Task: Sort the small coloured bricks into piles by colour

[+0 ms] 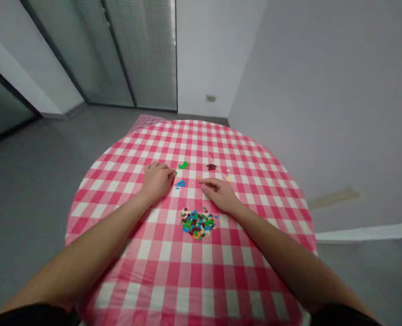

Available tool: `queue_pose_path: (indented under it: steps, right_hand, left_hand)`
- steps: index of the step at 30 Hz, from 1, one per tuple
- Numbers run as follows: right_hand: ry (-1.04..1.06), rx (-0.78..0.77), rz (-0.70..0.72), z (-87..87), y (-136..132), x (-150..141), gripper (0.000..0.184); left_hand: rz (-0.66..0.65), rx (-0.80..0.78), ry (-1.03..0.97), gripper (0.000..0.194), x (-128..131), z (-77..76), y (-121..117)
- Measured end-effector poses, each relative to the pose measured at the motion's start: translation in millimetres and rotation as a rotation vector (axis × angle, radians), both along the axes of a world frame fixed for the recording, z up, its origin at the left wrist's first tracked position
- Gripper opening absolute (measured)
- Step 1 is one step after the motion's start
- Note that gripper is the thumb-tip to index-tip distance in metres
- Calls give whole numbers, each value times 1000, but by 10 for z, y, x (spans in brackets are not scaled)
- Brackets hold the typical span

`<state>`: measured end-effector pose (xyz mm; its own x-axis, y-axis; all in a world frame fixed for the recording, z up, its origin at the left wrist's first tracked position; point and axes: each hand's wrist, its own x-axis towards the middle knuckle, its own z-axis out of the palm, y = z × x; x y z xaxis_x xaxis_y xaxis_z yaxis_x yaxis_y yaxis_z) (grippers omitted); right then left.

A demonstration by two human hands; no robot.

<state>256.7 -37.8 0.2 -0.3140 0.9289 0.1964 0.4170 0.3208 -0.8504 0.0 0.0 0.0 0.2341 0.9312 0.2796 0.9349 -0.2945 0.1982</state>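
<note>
My left hand [158, 179] rests on the tablecloth at the left with its fingers curled and closed. A tiny green piece [176, 172] shows at the tips of its thumb and forefinger. Close by lie a small group of green pieces [183, 165] and a group of blue pieces [180, 184]. My right hand [219, 194] is to the right, its forefinger stretched toward the middle and the thumb slightly apart; no piece can be made out between them. Just beyond its fingertips is a small yellow piece [198, 176]. Nearest me, between the forearms, sits a mixed pile of small coloured pieces [198, 224].
Farther back is a group of dark brown pieces [211, 167], with a few pale yellow pieces [228, 179] to its right. A red-and-white checked tablecloth [187, 276] covers the round table. Walls and a glass partition [146, 54] stand beyond it.
</note>
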Motion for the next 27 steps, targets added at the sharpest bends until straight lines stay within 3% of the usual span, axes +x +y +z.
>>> queue_pose_path:
  steps: [7,15,27]
  right_hand:
    - [6,-24,2,-17,10,11,38]
    - [-17,-14,2,-21,14,11,36]
    - [-41,0,5,-11,9,6,35]
  left_hand:
    - [-16,-2,-40,22,8,62,-46]
    - [-188,-12,-49,27,18,-9,-23]
    - [-182,-108,-48,36,23,-24,-14]
